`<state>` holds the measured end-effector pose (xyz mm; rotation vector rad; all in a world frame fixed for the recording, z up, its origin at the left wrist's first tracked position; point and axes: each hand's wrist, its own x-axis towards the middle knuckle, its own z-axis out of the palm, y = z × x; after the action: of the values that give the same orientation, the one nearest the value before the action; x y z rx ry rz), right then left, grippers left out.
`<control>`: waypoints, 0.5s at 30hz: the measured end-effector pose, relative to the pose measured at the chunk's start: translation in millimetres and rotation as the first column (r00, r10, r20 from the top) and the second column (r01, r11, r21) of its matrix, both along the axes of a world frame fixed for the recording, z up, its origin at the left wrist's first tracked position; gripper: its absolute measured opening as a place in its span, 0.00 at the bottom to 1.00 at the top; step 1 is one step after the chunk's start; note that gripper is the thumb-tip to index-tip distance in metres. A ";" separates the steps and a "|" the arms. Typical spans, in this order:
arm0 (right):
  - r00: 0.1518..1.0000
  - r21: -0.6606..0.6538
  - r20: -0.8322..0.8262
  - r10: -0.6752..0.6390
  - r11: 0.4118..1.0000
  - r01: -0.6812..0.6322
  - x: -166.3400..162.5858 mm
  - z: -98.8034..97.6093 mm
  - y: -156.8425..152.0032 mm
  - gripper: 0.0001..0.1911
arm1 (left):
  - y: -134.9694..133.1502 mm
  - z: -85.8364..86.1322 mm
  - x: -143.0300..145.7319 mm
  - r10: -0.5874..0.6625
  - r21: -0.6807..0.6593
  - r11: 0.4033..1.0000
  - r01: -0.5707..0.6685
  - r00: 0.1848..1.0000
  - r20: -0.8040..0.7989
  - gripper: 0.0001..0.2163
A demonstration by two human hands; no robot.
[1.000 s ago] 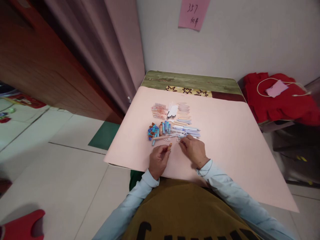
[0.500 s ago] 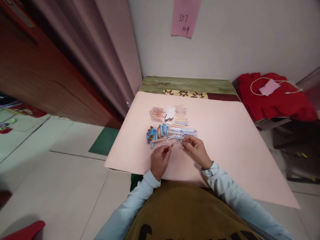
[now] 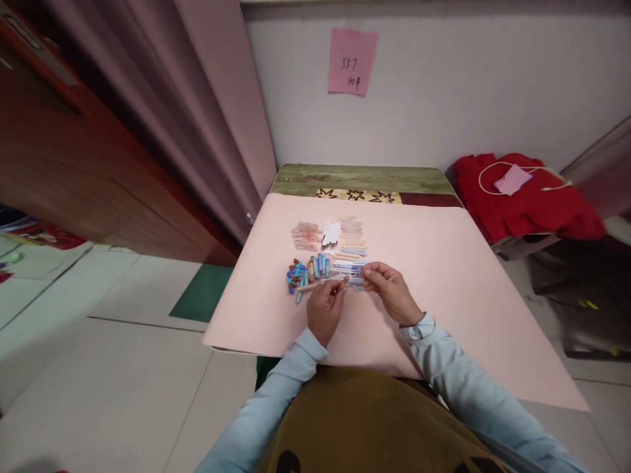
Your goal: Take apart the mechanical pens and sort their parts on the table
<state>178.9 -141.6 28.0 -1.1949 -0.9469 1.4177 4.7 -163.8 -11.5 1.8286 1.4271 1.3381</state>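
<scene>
My left hand [image 3: 325, 313] is closed around a short tan-orange pen part [image 3: 346, 279], whose tip sticks out past the thumb and forefinger. Just to its right, my right hand [image 3: 392, 293] pinches thumb and forefinger together; whatever sits between them is too small to make out. Beyond the hands lie blue and orange pen sections [image 3: 322, 265] and a pile of small blue and brown pen parts [image 3: 294, 276]. Long slim pens or barrels [image 3: 345, 268] lie partly hidden behind the fingers.
Farther back on the pink-covered table [image 3: 444, 295] are clear reddish tubes [image 3: 305, 236], white refills with dark tips [image 3: 330, 235] and pale tubes [image 3: 351, 228]. A red cloth [image 3: 532, 203] with a white cable stands off to the right. A pink note [image 3: 353, 62] hangs on the wall.
My left hand has moved right and closer to my right hand, still holding the tan-orange part. My right hand stays pinched. The camera view has tilted up slightly.
</scene>
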 end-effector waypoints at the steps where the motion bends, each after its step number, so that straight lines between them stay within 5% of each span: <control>1: 0.999 0.027 0.034 -0.014 1.000 0.013 -0.1 -0.5 2.4 0.18 | 3.9 1.9 1.6 -0.003 0.013 1.000 0.003 1.000 0.002 0.06; 9: 0.964 0.205 0.160 -0.211 0.963 0.176 -2.3 -1.6 23.7 0.16 | 37.5 -15.5 18.0 0.072 0.163 0.985 -0.058 0.994 -0.078 0.08; 15: 0.940 0.289 0.240 -0.240 0.943 0.167 -6.5 -4.1 31.2 0.17 | 44.2 -23.4 19.7 0.084 0.220 0.974 -0.056 0.989 -0.118 0.09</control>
<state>172.4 -110.4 23.9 -1.2635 -1.1263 0.9409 24.4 -119.5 -34.9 2.0524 1.4713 1.4865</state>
